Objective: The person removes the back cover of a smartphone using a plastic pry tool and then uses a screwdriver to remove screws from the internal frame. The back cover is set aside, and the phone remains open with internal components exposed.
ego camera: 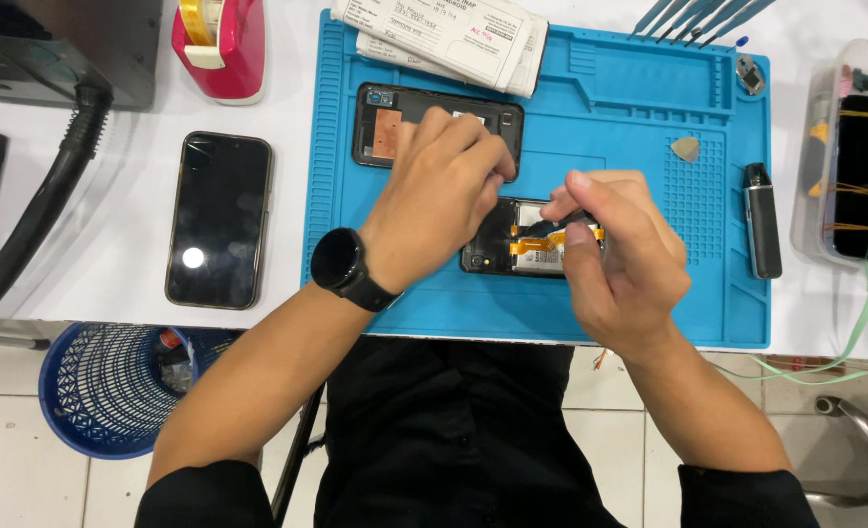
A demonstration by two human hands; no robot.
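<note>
Two phones lie opened on the blue mat (639,323), head view: an opened phone (512,244) with orange flex cables showing near the mat's front, and a black back cover (380,127) behind it. My left hand (444,196), fingers curled, presses on the opened phone's left end and hides part of the back cover. My right hand (615,249) pinches a small dark part over the orange flex cables; can't tell what it is. One intact black phone (219,217) lies left of the mat, one pink tape dispenser (221,44) behind it, one dark pen-shaped tool (761,220) right, one blue basket (111,386) on the floor.
</note>
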